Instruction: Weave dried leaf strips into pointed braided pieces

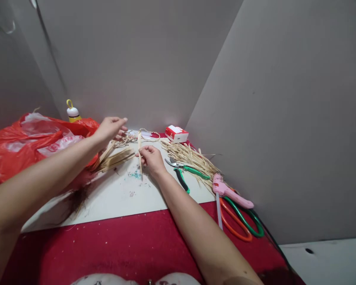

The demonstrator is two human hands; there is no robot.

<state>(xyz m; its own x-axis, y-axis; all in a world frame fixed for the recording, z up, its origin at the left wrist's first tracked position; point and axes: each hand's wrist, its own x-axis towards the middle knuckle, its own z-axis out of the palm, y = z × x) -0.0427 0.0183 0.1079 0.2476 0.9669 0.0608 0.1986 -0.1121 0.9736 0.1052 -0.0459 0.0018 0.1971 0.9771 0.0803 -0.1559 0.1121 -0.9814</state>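
Note:
My right hand [150,156] is pinched on a pale straw strip [139,150] that stands upright over the white board [121,194]. My left hand [111,127] reaches further back, its fingers closed around thin straw strands [127,138] near the wall. A bundle of darker straw leaves [114,159] lies under my left wrist, beside the red plastic bag [23,144].
A pile of loose straw [190,156] lies to the right with green-handled pliers [184,171] on it. A pink glue gun [230,192] and orange and green rings [240,221] sit on the red cloth [121,245]. A small red and white box [176,133] and a yellow bottle [72,112] stand by the grey walls.

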